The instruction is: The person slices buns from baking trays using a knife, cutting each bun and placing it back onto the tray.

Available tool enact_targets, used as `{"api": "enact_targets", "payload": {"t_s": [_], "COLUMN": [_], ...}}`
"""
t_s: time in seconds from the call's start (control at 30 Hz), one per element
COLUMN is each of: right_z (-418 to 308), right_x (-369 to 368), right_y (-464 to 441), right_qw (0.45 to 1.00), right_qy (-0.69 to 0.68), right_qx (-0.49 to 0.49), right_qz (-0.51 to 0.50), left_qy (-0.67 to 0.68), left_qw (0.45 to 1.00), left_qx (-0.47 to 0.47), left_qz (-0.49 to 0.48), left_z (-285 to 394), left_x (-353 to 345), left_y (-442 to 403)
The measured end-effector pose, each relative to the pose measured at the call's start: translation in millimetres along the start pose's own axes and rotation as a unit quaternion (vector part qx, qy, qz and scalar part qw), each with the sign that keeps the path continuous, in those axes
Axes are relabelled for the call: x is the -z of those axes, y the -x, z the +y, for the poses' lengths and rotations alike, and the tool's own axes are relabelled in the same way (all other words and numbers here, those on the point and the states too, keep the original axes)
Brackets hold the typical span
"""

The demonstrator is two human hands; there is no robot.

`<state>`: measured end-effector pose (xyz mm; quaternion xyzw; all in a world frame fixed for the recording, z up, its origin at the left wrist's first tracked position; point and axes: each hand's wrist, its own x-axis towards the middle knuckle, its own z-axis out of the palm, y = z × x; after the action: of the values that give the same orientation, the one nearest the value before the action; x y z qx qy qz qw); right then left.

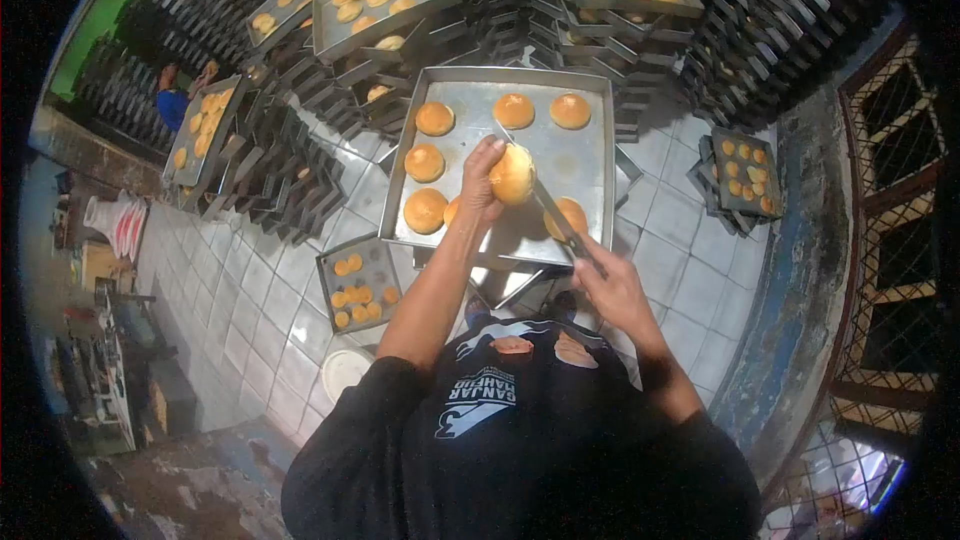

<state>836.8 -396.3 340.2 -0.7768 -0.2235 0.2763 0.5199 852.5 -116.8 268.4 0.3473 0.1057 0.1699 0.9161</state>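
My left hand is wrapped round a round golden bun, lifted over the metal tray. In my right hand is the handle of a long knife, whose blade points up and left and runs along the right side of the held bun. Whether the blade cuts into the bun I cannot tell. Several more buns lie on the tray, among them one at the upper right and one at the lower left. Another, near the knife, is partly hidden by it.
Stacks of trays with buns rise behind, one topped by a bun tray. Smaller bun trays stand lower left and at right. A white round lid or bucket is on the tiled floor. Another person's blue clothing shows far left.
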Motion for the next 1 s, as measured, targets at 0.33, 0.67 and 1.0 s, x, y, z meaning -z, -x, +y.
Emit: {"api": "enact_targets", "payload": {"t_s": [0.33, 0.67, 1.0], "right_z": [0.6, 27.9, 31.9], "right_x": [-3.7, -7.6, -6.9], "right_y": [-33.5, -10.7, 6.1], "right_qw": [1.0, 1.0, 1.0], "right_qy": [-0.001, -0.015, -0.011], "right_qx": [0.024, 0.013, -0.019], "right_qz": [0.007, -0.006, -0.021], "left_qy": [-0.037, 0.0, 0.082], "left_qw": [0.998, 0.998, 0.99], "left_qx": [0.054, 0.058, 0.026], "left_qz": [-0.014, 0.026, 0.11], "left_z": [-20.1, -17.7, -7.4], "left_x": [-20.0, -10.2, 25.9], "left_y": [11.6, 12.1, -18.3]}}
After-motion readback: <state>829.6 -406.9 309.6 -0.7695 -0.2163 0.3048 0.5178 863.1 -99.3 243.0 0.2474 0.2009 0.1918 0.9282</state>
